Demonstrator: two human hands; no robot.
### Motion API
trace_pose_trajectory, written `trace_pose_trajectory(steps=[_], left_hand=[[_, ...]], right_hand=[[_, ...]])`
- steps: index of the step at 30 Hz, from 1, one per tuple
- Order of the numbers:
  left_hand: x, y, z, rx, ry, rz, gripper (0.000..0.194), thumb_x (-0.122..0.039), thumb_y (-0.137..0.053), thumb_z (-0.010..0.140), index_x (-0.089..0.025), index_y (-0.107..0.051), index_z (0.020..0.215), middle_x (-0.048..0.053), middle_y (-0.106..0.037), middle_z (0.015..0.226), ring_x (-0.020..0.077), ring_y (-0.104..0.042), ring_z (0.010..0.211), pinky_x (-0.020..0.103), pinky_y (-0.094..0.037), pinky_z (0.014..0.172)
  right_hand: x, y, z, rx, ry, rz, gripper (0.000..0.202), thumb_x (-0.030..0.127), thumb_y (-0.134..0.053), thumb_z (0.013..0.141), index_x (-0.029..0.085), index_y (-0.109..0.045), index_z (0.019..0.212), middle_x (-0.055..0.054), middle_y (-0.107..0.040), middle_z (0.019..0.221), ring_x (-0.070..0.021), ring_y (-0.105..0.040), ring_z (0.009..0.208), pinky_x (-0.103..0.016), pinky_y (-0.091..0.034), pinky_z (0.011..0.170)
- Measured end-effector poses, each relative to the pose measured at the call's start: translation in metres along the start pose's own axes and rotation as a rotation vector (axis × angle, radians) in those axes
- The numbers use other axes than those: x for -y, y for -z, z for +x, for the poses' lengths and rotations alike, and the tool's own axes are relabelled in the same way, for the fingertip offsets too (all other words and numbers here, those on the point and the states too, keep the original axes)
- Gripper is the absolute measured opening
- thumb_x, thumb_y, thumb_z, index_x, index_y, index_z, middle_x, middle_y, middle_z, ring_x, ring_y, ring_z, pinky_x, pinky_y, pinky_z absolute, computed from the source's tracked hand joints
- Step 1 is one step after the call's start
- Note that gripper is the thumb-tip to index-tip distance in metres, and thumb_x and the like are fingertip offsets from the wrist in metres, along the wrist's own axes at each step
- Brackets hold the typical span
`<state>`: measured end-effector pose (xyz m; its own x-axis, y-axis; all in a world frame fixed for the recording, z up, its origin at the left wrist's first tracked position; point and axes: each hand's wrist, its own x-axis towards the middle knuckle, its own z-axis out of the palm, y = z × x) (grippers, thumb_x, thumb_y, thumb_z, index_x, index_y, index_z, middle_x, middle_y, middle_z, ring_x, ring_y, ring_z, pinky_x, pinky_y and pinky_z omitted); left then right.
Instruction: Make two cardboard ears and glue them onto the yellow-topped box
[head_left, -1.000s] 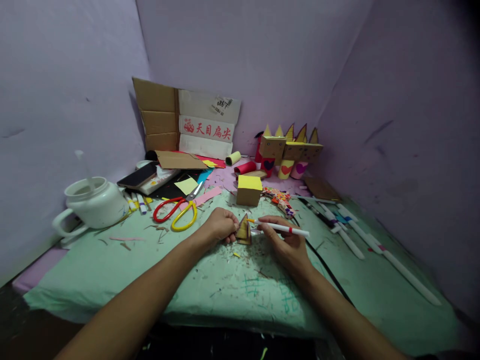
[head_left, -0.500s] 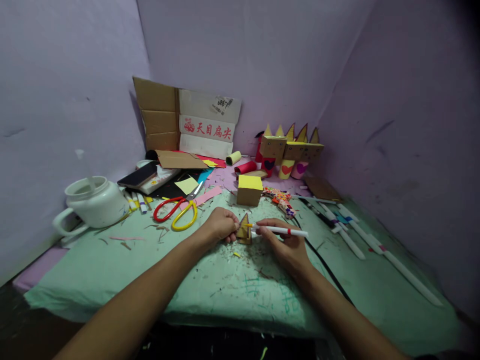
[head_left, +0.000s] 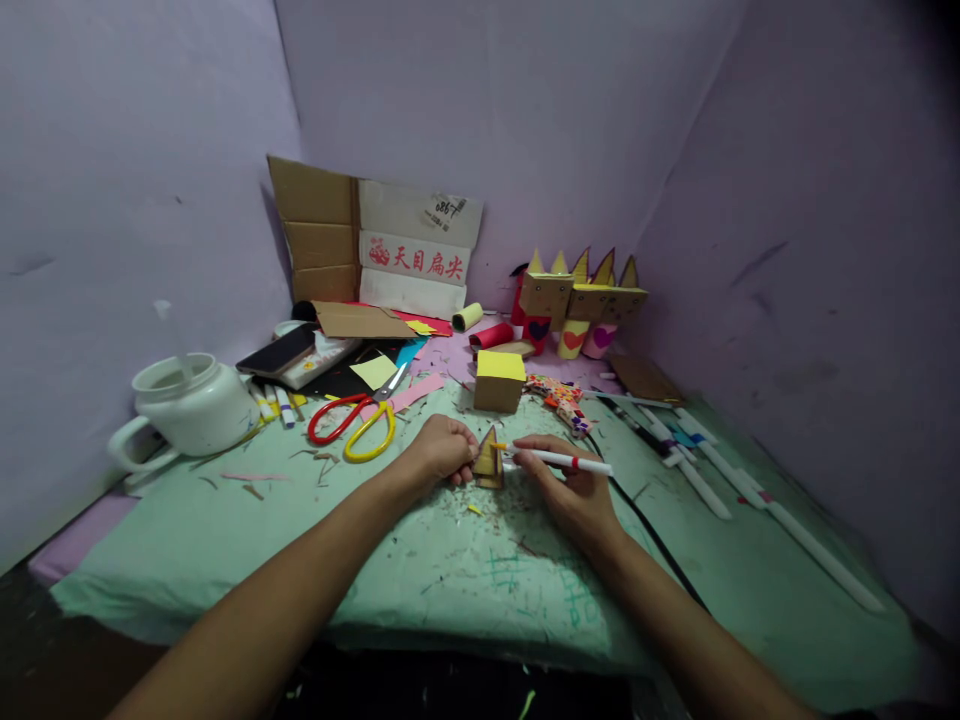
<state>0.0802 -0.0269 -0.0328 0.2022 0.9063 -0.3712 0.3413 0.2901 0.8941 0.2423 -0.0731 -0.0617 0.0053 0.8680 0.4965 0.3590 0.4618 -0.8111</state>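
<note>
My left hand (head_left: 448, 451) pinches the left side of a small cardboard triangle (head_left: 488, 463), which has a dark outline and stands tip up just above the table. Between the fingers of my right hand (head_left: 574, 487) is a white marker (head_left: 570, 461) with a red band. Its yellow-orange tip rests at the triangle's face, near the upper part. Beyond both hands sits a small cardboard box (head_left: 498, 390) with a yellow top. Paper scraps and crumbs lie beneath the triangle.
Red-and-yellow scissors (head_left: 360, 415) lie to the left, with a white mug (head_left: 191, 405) farther out. A patterned glue gun (head_left: 559, 402) trails a black cord on the right, near several markers (head_left: 701, 485). Cardboard figures (head_left: 581, 300) with pointed ears stand at the back.
The marker's tip has shifted slightly up along the triangle, and its rear end has moved a little left. My left hand keeps its hold on the triangle.
</note>
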Motion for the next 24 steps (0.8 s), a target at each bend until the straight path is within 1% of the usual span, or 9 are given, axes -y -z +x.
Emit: trace_pose_trajectory(steps=[3,5,8,10,15,17,21,22,24], left_hand=[[0.000,0.000,0.001,-0.005,0.001,-0.005,0.020,-0.001,-0.046,0.069,-0.014,-0.049,0.054,-0.003,-0.046,0.030,0.0070,-0.041,0.028,0.016,-0.029,0.033],[0.000,0.000,0.001,-0.004,0.003,-0.007,0.020,-0.001,-0.046,0.069,-0.014,-0.049,0.054,-0.003,-0.046,0.030,0.0069,-0.042,0.028,0.016,-0.030,0.034],[0.001,0.001,0.001,0.003,0.000,-0.009,0.019,-0.001,-0.048,0.067,-0.013,-0.050,0.053,-0.003,-0.047,0.031,0.0071,-0.043,0.029,0.015,-0.030,0.034],[0.002,0.001,0.001,0.003,-0.003,-0.013,0.018,-0.001,-0.049,0.066,-0.013,-0.050,0.053,-0.003,-0.047,0.031,0.0069,-0.043,0.029,0.015,-0.030,0.034],[0.003,0.001,0.004,-0.026,-0.009,-0.047,0.017,-0.002,-0.049,0.066,-0.014,-0.050,0.054,-0.002,-0.047,0.031,0.0075,-0.042,0.028,0.016,-0.029,0.033],[0.004,0.002,0.005,-0.046,-0.023,-0.069,0.016,-0.003,-0.048,0.066,-0.014,-0.050,0.056,-0.003,-0.048,0.032,0.0075,-0.042,0.029,0.017,-0.029,0.033],[0.004,0.006,0.007,-0.095,-0.055,-0.102,0.015,-0.005,-0.049,0.068,-0.015,-0.049,0.057,-0.004,-0.048,0.034,0.0065,-0.041,0.029,0.017,-0.028,0.033],[0.003,0.007,0.007,-0.104,-0.058,-0.106,0.015,-0.005,-0.049,0.069,-0.015,-0.049,0.057,-0.004,-0.048,0.034,0.0064,-0.041,0.029,0.017,-0.028,0.033],[0.002,0.008,0.005,-0.113,-0.053,-0.110,0.017,-0.005,-0.049,0.069,-0.015,-0.049,0.056,-0.003,-0.048,0.033,0.0062,-0.040,0.029,0.017,-0.027,0.033]], right_hand=[[0.000,0.001,-0.001,0.076,-0.023,0.023,0.014,0.029,-0.060,0.076,0.017,-0.068,0.072,-0.005,-0.068,0.067,-0.0176,-0.061,0.061,-0.027,-0.049,0.055],[0.000,0.001,-0.001,0.061,-0.024,0.037,0.015,0.029,-0.060,0.077,0.017,-0.068,0.072,-0.005,-0.068,0.066,-0.0176,-0.062,0.061,-0.027,-0.049,0.055],[-0.001,0.001,0.000,-0.006,-0.004,0.023,0.015,0.029,-0.060,0.077,0.018,-0.069,0.080,-0.006,-0.070,0.076,-0.0195,-0.064,0.069,-0.029,-0.050,0.062],[-0.001,0.001,0.001,-0.006,-0.005,0.010,0.015,0.029,-0.060,0.076,0.018,-0.069,0.081,-0.006,-0.070,0.077,-0.0197,-0.064,0.069,-0.029,-0.050,0.062],[0.001,0.001,-0.001,0.078,-0.065,0.067,0.017,0.031,-0.060,0.075,0.017,-0.066,0.068,-0.003,-0.065,0.059,-0.0157,-0.058,0.055,-0.026,-0.046,0.050],[0.002,0.002,0.000,0.017,-0.100,0.119,0.017,0.032,-0.059,0.076,0.017,-0.065,0.072,-0.002,-0.062,0.056,-0.0150,-0.057,0.053,-0.026,-0.046,0.050],[-0.003,0.006,0.006,-0.233,-0.128,0.120,0.021,0.031,-0.055,0.079,0.018,-0.063,0.094,-0.001,-0.062,0.061,-0.0164,-0.060,0.058,-0.030,-0.049,0.057],[-0.006,0.008,0.008,-0.256,-0.120,0.060,0.022,0.029,-0.054,0.080,0.018,-0.062,0.096,-0.002,-0.064,0.065,-0.0177,-0.061,0.062,-0.032,-0.049,0.061],[-0.013,0.012,0.013,-0.195,-0.074,-0.097,0.024,0.024,-0.052,0.079,0.018,-0.062,0.100,-0.005,-0.067,0.074,-0.0203,-0.063,0.070,-0.035,-0.049,0.069]])
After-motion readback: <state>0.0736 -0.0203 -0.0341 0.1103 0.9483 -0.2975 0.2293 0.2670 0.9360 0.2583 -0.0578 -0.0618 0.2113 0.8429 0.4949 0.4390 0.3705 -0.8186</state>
